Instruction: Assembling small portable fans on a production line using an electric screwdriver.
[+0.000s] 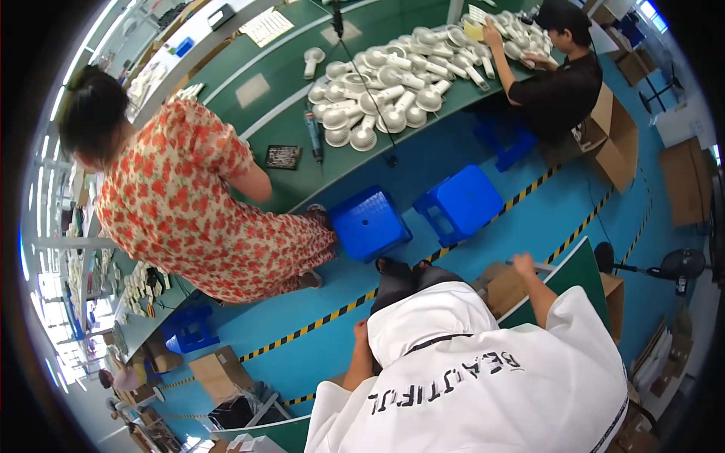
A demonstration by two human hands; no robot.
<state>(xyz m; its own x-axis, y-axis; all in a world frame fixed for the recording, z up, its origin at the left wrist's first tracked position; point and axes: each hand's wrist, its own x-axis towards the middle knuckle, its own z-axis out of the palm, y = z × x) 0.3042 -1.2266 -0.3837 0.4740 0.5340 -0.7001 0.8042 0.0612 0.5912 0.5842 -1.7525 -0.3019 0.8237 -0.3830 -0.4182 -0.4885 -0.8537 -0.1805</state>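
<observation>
My left hand (pixel 361 330) hangs low beside my dark trousers, at the edge of my white top (pixel 430 325). It touches nothing that I can see, and its fingers are too small and partly hidden to read. Farther right, my right hand (pixel 522 263) reaches out by the corner of a green-topped table (pixel 578 279), close to a grey bar (pixel 544 266). Whether it rests on that edge, and how its fingers are bent, does not show clearly. A brown cardboard box (pixel 507 291) lies just below this hand.
Blue stools (pixel 370 223) (pixel 461 202) stand ahead. On the green workbench (pixel 291 192) lie a power screwdriver (pixel 313 136), a tray of small parts (pixel 283 157) and a heap of white handheld fans (pixel 393 75). A person in a floral dress (pixel 181 196) stands left; another in black (pixel 559 90) works far right.
</observation>
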